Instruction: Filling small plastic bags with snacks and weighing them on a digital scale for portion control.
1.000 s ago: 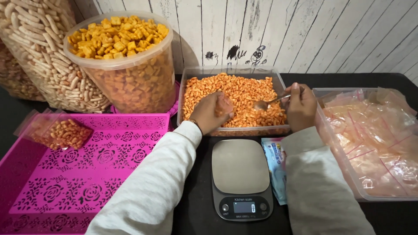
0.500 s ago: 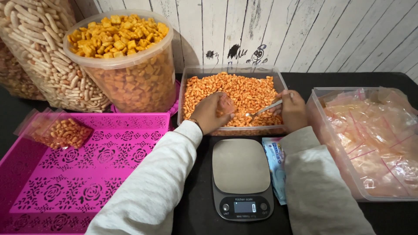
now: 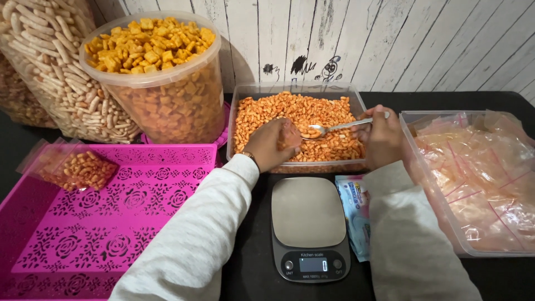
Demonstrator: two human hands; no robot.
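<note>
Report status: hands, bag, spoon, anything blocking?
Left hand holds small clear bag over snack tub. Right hand holds loaded spoon at bag mouth. Scale bare. Nothing blocking.

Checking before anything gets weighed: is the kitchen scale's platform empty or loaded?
Empty. The scale shows a bare steel platform; both hands work above the snack tray behind it.

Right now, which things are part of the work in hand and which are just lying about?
In hand:
left hand holding a small clear bag
right hand holding a spoon
tray of orange snacks

Lying about:
kitchen scale
pink tray with one filled bag
tub of yellow squares
box of empty bags
</note>
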